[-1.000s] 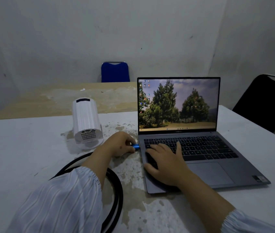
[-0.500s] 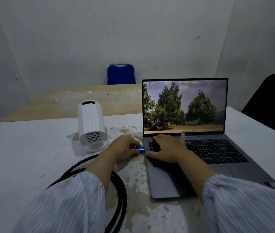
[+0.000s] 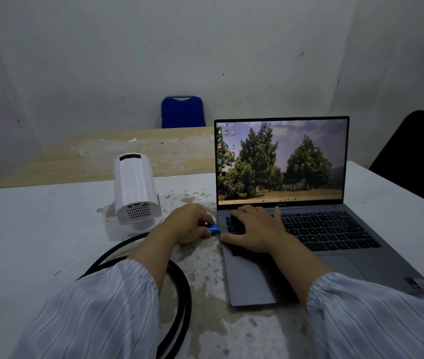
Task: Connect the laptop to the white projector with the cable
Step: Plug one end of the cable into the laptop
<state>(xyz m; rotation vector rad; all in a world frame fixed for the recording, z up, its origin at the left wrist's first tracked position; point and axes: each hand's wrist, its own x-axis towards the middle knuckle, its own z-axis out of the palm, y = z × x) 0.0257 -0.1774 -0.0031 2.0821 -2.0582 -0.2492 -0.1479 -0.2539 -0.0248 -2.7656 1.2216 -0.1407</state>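
1. Compared with 1 second ago, the right hand (image 3: 253,229) has slid from the palm rest up to the keyboard's far-left corner, and the blue plug (image 3: 212,229) has closed on the laptop's edge.
2. The worn white surface (image 3: 37,229) carries everything; 2 chairs stand behind it.
3. The open laptop (image 3: 309,216) sits right of centre, screen lit.
4. The white projector (image 3: 135,193) lies left of the laptop, its rear vent and ports facing the viewer, probably so the cable's other end can be plugged in easily.
5. The black cable (image 3: 179,294) loops across the surface beneath the left forearm.
6. The right hand lies flat, fingers spread on the keys, apparently bracing the laptop against the push.
7. The left hand (image 3: 189,222) pinches the blue plug, pointing it sideways at the laptop's left edge; whether it is seated cannot be told.
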